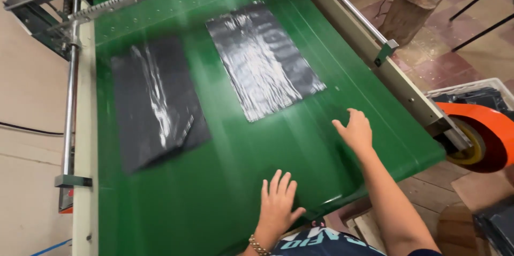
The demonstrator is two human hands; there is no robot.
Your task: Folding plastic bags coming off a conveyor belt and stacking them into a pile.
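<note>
Two flat black glossy plastic bags, left [158, 100] and right [263, 58], lying apart on wide green conveyor belt surface [225, 181].
Left hand [277, 202] flat on belt, fingers spread, holding nothing; right hand [354, 130] just above belt near right bag, fingers loosely open. Best to keep palms flat, meet right bag squarely, avoid creasing film.

Upper right of frame: worn reddish tiled floor [433, 66] with a wooden stump [412, 9] standing on it. Lower right: timber planks [428, 192]. Left edge: pale, bare surface [27, 100].
</note>
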